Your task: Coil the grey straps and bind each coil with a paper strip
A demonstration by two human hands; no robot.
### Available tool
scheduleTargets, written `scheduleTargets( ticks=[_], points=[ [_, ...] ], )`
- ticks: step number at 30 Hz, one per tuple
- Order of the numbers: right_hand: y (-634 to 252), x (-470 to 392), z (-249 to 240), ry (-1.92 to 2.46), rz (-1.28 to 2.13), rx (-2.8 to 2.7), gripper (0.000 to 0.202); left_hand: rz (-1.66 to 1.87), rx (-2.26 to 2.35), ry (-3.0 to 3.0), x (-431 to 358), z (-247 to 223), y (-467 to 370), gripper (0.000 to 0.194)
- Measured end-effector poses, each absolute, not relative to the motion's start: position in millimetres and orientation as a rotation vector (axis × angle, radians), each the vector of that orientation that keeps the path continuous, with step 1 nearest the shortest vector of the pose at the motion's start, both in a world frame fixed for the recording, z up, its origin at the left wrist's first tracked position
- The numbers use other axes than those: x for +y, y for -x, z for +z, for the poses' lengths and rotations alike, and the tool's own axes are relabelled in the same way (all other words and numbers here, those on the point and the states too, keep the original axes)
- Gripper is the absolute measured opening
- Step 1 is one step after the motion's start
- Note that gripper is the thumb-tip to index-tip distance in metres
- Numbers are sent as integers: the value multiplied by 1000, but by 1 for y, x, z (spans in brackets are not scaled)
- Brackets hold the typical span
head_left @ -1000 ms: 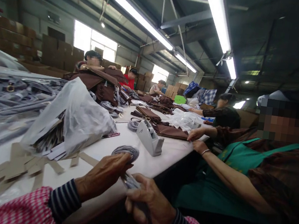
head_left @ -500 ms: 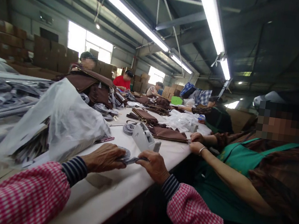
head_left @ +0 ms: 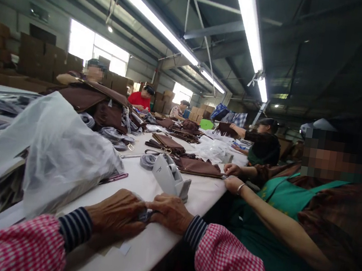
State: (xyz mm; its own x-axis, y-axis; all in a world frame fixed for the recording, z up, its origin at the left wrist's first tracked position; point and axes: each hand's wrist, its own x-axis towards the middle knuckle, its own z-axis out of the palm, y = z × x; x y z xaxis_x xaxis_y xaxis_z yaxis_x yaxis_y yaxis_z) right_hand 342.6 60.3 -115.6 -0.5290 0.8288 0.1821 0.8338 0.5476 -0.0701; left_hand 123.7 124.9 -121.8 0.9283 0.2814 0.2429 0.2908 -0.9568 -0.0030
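Observation:
A small grey wrapped strap [head_left: 145, 214] lies between my two hands, mostly covered by fingers, low over the white table [head_left: 148, 243]. My left hand [head_left: 118, 212] is closed around its left side. From the right, my right hand [head_left: 170, 212] pinches it, its fingertips touching my left hand. Just beyond stands a white tape dispenser [head_left: 169, 174], with a grey coiled strap [head_left: 147, 161] beside it. Brown bags [head_left: 198, 166] lie further back.
Left of my hands is a clear plastic bag [head_left: 71, 151] of flat pieces. A person in a green apron [head_left: 280, 198] works close on the right. Brown bags [head_left: 85, 95] are heaped behind; several people sit further along.
My hands have come together and lower toward the table, covering more of the grey strap. The view has shifted slightly. A person further back now lifts a brown fringed item.

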Motion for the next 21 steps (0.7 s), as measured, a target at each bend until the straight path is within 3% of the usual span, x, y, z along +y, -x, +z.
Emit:
scheduleTargets(
  ticks=[7, 13, 21],
  points=[
    [-338, 63, -110, 1447, 6, -2633, 28, -507, -603, 2886, 114, -150, -118, 26],
    [-337, 64, -112, 1488, 27, -2611, 23, -667, -790, 2876, 106, -139, -113, 23],
    [-331, 54, -111, 1481, 36, -2623, 37, -696, -785, 3426, 131, -125, -85, 19]
  ],
)
